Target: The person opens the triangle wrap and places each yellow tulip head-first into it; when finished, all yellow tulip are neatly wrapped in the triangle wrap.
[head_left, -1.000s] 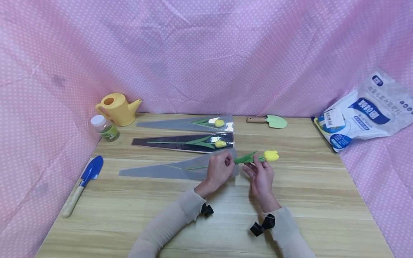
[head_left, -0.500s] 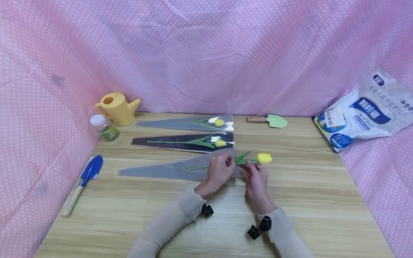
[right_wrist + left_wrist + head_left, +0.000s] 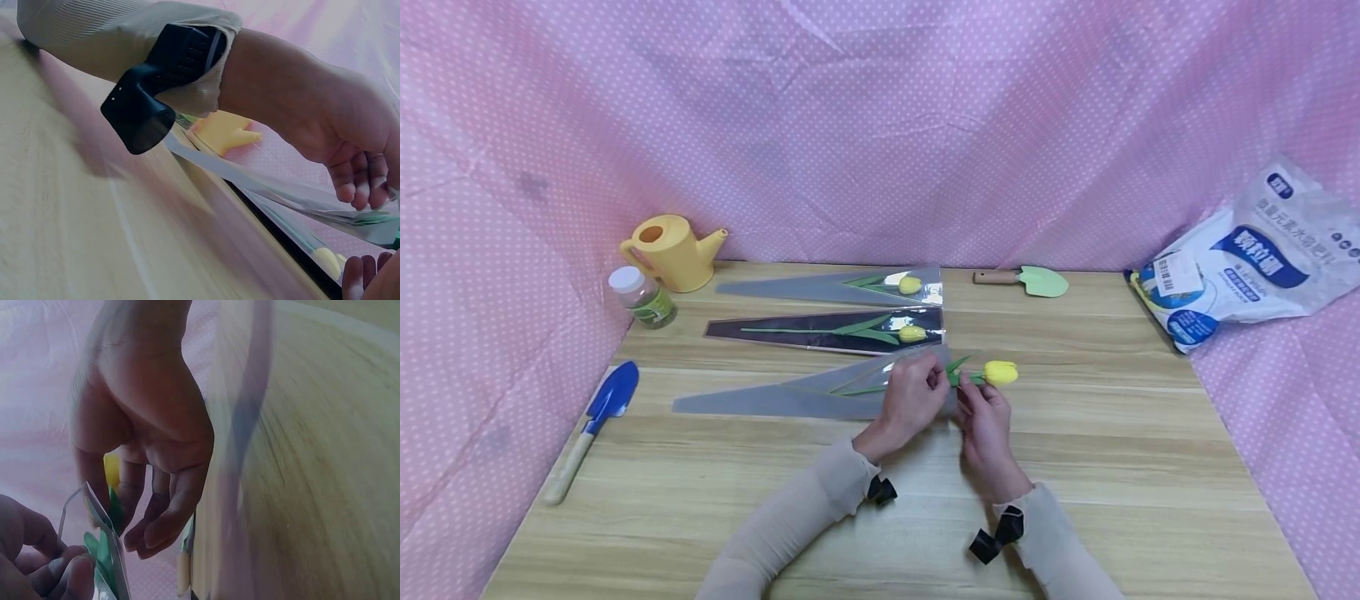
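Observation:
A yellow tulip (image 3: 1001, 372) with green leaves lies partly inside a clear, tapered flower sleeve (image 3: 775, 400), its head and upper leaves outside the wide end. My left hand (image 3: 913, 392) pinches the sleeve's mouth. In the left wrist view, that mouth gapes around the green leaves (image 3: 100, 553). Close by on the right, my right hand (image 3: 987, 425) pinches the tulip just below its head. Its thumb and index finger do the gripping, while the other fingers bend loosely. Through the film the thin stem shows, running left toward the narrow end.
Behind lie two sleeves with tulips, one dark (image 3: 797, 335), one clear (image 3: 805, 289). At left are a yellow watering can (image 3: 681, 258), a lidded jar (image 3: 651, 304) and a blue trowel (image 3: 613, 392). A green trowel (image 3: 1042, 282) and white bag (image 3: 1247, 258) are at right.
My right hand has moved left, and the tulip has slid further into the sleeve, its head now closer to the mouth. My left hand has stayed nearly still at the sleeve's edge.

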`<state>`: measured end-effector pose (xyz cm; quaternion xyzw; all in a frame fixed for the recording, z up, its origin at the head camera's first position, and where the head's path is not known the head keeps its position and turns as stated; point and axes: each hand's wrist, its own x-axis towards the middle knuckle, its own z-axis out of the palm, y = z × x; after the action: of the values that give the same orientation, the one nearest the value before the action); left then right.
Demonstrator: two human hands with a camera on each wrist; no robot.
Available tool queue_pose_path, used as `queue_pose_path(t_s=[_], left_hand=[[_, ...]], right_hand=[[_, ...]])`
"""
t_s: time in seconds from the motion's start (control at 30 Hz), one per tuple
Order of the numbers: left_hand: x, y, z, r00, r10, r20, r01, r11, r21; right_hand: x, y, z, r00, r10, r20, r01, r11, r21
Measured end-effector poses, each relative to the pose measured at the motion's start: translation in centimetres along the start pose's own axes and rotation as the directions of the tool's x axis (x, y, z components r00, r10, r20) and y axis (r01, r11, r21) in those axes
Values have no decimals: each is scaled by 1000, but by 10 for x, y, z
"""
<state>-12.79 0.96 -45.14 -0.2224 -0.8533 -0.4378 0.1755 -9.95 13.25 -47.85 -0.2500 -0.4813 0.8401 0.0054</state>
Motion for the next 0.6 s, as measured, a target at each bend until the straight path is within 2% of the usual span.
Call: queue_pose_path(t_s=[0.27,0.6], left_hand=[[-1,2,0,1000,23,8,-23,1000,7],[-3,3,2,999,10,35,-10,1000,-1]], right_hand=[[-4,6,2,1000,-5,13,5,1000,-14],[-3,9,2,1000,-20,13,20,1000,-8]])
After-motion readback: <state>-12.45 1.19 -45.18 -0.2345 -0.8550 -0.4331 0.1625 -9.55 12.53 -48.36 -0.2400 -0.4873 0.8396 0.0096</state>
